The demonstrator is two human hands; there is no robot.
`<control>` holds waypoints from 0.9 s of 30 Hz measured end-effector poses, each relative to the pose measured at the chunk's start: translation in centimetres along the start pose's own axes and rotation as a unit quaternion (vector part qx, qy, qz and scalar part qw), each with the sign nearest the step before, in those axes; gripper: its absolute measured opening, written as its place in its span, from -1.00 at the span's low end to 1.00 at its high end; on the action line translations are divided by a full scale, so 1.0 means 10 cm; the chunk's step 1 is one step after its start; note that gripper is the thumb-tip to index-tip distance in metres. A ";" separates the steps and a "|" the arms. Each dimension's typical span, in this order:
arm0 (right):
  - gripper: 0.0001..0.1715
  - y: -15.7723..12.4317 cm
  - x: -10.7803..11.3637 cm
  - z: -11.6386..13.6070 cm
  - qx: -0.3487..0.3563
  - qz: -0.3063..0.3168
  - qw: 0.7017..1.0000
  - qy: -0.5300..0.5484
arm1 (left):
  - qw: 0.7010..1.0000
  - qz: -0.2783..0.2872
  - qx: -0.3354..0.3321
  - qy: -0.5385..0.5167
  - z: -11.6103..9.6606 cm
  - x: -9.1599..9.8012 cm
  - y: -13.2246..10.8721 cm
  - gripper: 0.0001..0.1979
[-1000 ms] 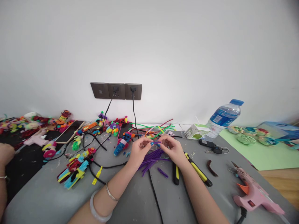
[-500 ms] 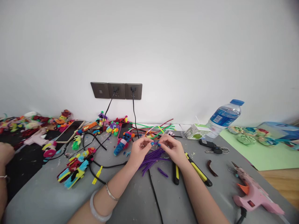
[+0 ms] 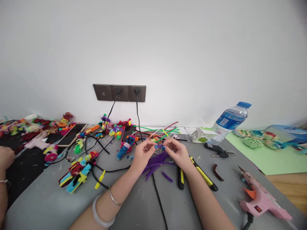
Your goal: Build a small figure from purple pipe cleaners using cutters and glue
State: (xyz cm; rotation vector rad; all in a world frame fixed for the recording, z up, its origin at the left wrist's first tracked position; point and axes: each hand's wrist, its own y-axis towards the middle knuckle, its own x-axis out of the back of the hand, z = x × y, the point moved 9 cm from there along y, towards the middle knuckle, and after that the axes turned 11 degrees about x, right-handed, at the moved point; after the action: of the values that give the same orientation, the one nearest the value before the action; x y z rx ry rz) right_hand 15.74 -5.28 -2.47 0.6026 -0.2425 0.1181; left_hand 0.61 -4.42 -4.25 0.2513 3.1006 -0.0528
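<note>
My left hand [image 3: 144,154] and my right hand [image 3: 177,153] meet fingertip to fingertip above the middle of the grey table [image 3: 134,204]. Both are closed in a pinch on a small purple pipe cleaner piece [image 3: 160,145], mostly hidden by the fingers. Below them lies a bundle of purple pipe cleaners [image 3: 155,162], with a short purple piece [image 3: 167,177] apart in front. Yellow-and-black pliers [image 3: 203,175] lie beneath my right wrist. Left of my left hand is a blue and red pipe cleaner figure [image 3: 126,147].
A pink glue gun [image 3: 263,199], keys [image 3: 223,154], a water bottle [image 3: 230,119] and a small carton [image 3: 202,134] stand or lie at right. Left are colourful figures [image 3: 78,174], a phone [image 3: 72,134], black cables [image 3: 110,170] and another person's hand [image 3: 6,157].
My fingertips have parted very slightly, with a bit more of the purple piece showing between them. The rest looks the same.
</note>
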 end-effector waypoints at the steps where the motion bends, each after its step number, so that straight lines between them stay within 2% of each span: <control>1: -0.73 0.00 0.00 0.01 0.001 0.001 1.000 -0.002 | 1.000 0.001 -0.001 -0.001 0.00 0.00 0.00 -0.82; 12: -0.74 0.00 0.02 0.05 0.026 -0.001 1.000 -0.011 | 1.000 0.006 -0.001 -0.001 0.00 -0.02 0.00 -0.82; 17: -0.69 -0.02 -0.01 -0.05 -0.010 -0.007 0.999 0.038 | 1.000 0.000 -0.007 0.005 0.00 -0.01 0.00 -0.82; 27: -0.64 -0.02 0.01 -0.08 -0.024 -0.013 0.999 0.020 | 1.000 -0.003 -0.012 0.007 -0.02 0.00 -0.01 -0.87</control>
State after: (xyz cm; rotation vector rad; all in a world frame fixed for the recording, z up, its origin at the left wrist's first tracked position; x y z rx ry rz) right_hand 16.03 -5.00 -3.21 0.5550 -0.1991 0.0988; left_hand 0.63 -4.54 -4.02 0.2432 3.1142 -0.0133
